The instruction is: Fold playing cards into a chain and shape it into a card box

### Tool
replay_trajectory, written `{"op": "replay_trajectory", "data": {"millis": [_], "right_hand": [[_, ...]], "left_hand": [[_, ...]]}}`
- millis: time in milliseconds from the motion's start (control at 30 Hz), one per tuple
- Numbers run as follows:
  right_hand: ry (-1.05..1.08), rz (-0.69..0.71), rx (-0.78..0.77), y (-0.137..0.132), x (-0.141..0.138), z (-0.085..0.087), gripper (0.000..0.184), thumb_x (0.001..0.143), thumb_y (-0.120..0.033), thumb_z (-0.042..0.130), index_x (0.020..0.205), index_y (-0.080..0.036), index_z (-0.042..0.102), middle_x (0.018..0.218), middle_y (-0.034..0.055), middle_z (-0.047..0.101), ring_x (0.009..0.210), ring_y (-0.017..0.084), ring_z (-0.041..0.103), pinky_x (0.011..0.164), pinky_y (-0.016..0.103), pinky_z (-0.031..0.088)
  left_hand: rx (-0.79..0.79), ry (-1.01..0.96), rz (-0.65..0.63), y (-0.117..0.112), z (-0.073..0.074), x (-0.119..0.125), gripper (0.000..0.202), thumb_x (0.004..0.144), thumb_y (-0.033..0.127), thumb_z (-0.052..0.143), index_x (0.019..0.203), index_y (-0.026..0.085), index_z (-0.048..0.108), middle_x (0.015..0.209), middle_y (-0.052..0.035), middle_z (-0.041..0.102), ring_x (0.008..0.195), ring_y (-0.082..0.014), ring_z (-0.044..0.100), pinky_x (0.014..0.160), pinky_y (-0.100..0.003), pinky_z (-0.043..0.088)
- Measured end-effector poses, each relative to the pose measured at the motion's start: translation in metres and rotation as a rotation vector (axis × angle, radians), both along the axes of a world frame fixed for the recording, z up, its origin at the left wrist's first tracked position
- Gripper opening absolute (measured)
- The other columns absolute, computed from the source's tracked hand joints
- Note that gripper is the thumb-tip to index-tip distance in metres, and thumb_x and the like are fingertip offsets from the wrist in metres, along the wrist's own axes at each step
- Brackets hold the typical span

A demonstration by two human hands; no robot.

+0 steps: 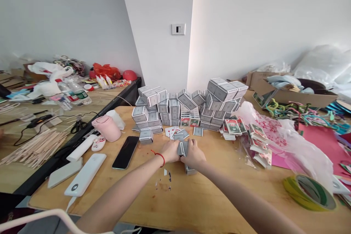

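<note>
Grey-backed playing-card pack clenched between both hands, left hand and right hand closed on its sides and almost meeting. Whether boxed or loose, hard to make out behind the fingers. Just below the right hand, a second card box, partly covered; contact with the hand impossible to tell. Red string bracelet around the left wrist. Farther ahead on the wooden table, loose playing cards, then a high wall of stacked grey card boxes. Left of the hands, a black smartphone, white power bank and pink cup. Far right, a roll of green tape, cut off by nothing but a plastic bag leaning close.
</note>
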State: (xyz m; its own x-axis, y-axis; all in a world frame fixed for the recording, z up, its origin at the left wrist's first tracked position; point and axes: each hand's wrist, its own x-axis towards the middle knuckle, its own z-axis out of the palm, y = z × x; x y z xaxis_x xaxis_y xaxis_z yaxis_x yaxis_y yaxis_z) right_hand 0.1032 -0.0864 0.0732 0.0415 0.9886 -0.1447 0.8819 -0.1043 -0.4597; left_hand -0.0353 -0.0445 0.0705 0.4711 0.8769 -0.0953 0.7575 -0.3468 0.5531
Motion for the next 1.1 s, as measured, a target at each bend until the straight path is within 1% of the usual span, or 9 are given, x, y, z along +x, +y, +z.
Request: {"op": "replay_trajectory", "data": {"millis": [133,267,333,400,533,633,700,933,1100], "right_hand": [[0.005,-0.031,-0.014,0.003,-0.003,-0.002,0.068,0.056,-0.027,0.059,0.119,-0.015,0.034,0.115,0.016,0.041,0.085,0.029,0.06,0.066,0.037,0.043],[0.217,0.057,-0.021,0.005,0.012,-0.009,0.082,0.053,-0.032,0.065,0.125,-0.013,0.031,0.125,0.0192,0.035,0.104,0.032,0.051,0.08,0.04,0.042],[0.393,0.065,0.03,0.007,0.027,-0.016,0.091,0.05,-0.033,0.07,0.128,-0.012,0.028,0.13,0.0209,0.031,0.117,0.033,0.041,0.09,0.041,0.037],[0.549,-0.001,0.033,0.009,0.042,-0.022,0.099,0.045,-0.036,0.074,0.13,-0.014,0.028,0.133,0.0202,0.032,0.123,0.034,0.032,0.096,0.045,0.031],[0.803,-0.088,-0.1,0.012,0.054,-0.032,0.113,0.044,-0.038,0.076,0.136,-0.013,0.016,0.133,0.0201,0.034,0.125,0.031,0.031,0.097,0.046,0.03],[0.895,-0.053,-0.129,0.012,0.042,-0.031,0.122,0.044,-0.033,0.078,0.138,-0.018,0.002,0.132,0.0158,0.037,0.121,0.027,0.037,0.096,0.042,0.034],[0.835,-0.098,-0.142,0.01,0.031,-0.029,0.124,0.042,-0.03,0.079,0.138,-0.018,0.001,0.129,0.0148,0.04,0.117,0.027,0.041,0.095,0.04,0.035],[0.796,-0.131,-0.144,0.006,0.016,-0.025,0.113,0.048,-0.023,0.073,0.138,-0.02,0.003,0.114,0.01,0.051,0.101,0.024,0.052,0.084,0.037,0.043],[0.808,-0.176,-0.108,0.007,0.015,-0.027,0.109,0.047,-0.022,0.072,0.136,-0.021,0.01,0.101,0.0062,0.054,0.089,0.023,0.055,0.075,0.035,0.045]], "left_hand": [[0.057,0.052,-0.044,0.002,-0.004,0.002,0.036,0.054,0.025,0.063,0.089,0.019,0.056,0.083,-0.0114,0.062,0.077,-0.0306,0.06,0.063,-0.036,0.044],[0.091,-0.106,-0.13,0.006,-0.004,0.0,0.059,0.047,0.018,0.067,0.104,0.018,0.053,0.103,-0.0122,0.056,0.098,-0.0306,0.053,0.083,-0.04,0.041],[0.111,-0.204,-0.159,0.009,-0.003,-0.005,0.077,0.044,0.019,0.07,0.117,0.018,0.045,0.117,-0.0139,0.048,0.11,-0.0318,0.044,0.092,-0.043,0.036],[0.104,-0.298,-0.17,0.011,-0.004,-0.013,0.091,0.044,0.022,0.072,0.127,0.018,0.036,0.126,-0.0152,0.039,0.118,-0.0328,0.036,0.097,-0.045,0.03],[0.016,-0.415,-0.132,0.01,-0.016,-0.026,0.111,0.041,0.023,0.076,0.136,0.019,0.018,0.135,-0.0167,0.025,0.125,-0.035,0.025,0.102,-0.048,0.022],[-0.138,-0.481,-0.067,0.004,-0.03,-0.025,0.115,0.049,0.018,0.073,0.138,0.018,-0.001,0.133,-0.02,0.025,0.121,-0.0332,0.033,0.097,-0.047,0.029],[-0.174,-0.527,-0.031,0.0,-0.038,-0.022,0.112,0.054,0.014,0.069,0.138,0.019,-0.006,0.132,-0.0197,0.026,0.117,-0.0307,0.037,0.096,-0.045,0.032],[-0.087,-0.584,0.032,-0.005,-0.04,-0.015,0.097,0.052,-0.003,0.056,0.136,0.024,0.014,0.128,-0.0124,0.028,0.12,-0.0279,0.03,0.102,-0.045,0.022],[-0.098,-0.559,0.089,-0.004,-0.04,-0.01,0.076,0.049,-0.007,0.049,0.119,0.02,0.041,0.108,-0.0083,0.038,0.106,-0.0245,0.04,0.095,-0.041,0.031]]}}
